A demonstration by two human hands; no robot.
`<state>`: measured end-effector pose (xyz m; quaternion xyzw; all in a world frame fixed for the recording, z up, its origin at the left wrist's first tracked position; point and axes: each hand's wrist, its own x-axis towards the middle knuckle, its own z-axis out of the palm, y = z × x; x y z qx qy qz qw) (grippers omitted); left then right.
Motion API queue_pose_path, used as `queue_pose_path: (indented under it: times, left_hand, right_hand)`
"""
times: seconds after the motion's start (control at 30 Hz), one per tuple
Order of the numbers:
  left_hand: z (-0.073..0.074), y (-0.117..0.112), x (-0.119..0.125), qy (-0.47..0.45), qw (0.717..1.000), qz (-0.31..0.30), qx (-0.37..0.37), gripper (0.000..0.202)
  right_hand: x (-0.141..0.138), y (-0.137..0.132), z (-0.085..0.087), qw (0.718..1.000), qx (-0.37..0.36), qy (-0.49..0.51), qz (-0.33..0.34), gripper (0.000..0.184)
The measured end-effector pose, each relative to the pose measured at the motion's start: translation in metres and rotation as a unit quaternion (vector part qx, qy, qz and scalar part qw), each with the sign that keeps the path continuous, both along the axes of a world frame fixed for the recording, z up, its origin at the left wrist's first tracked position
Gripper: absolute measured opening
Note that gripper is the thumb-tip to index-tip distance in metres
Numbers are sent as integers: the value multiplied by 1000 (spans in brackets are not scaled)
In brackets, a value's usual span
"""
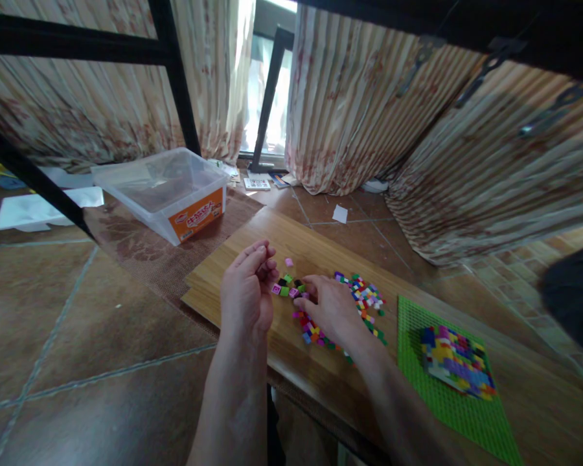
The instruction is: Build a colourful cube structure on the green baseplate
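My left hand [247, 291] hovers over the wooden board [233, 265], fingers curled loosely together; whether they hold anything is hidden. My right hand [328, 304] rests on a scatter of small coloured bricks [366, 298], its fingertips touching pink and green bricks [284, 289] near the left hand. One lone pink brick [288, 262] lies a little farther back. At the right lies a green baseplate [447, 401] with a multicoloured block of joined bricks [457, 359] on it.
A clear plastic tub [165, 191] with an orange label stands on a brown mat at the back left. White papers [34, 210] lie on the tiled floor. Black frame bars [175, 71] and curtains [359, 103] stand behind. A dark shape [576, 298] intrudes at the right.
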<state>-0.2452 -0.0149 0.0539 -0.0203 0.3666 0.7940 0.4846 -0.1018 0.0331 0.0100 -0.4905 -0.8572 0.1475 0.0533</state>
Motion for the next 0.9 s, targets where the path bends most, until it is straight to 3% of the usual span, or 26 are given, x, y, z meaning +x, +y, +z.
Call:
queue_pose_path:
  times: [0.33,0.47,0.67,0.9]
  left_hand:
    - [0,0,-1,1,1000,-2,-2,10]
    - [-1,0,-3,-3,1000,4,-3,9]
    - [0,-1,-3,-6,1000,1,-8,10]
    - [0,-1,-2,-8,1000,-1,-2,10]
  right_hand:
    - [-27,25,-8,995,-7,99,7,31]
    - [-17,27,-4,987,-14,159,-22,29]
    - [12,21,1,994,-52,94,-17,22]
    - [-11,25,-2,994,-30,98,-36,15]
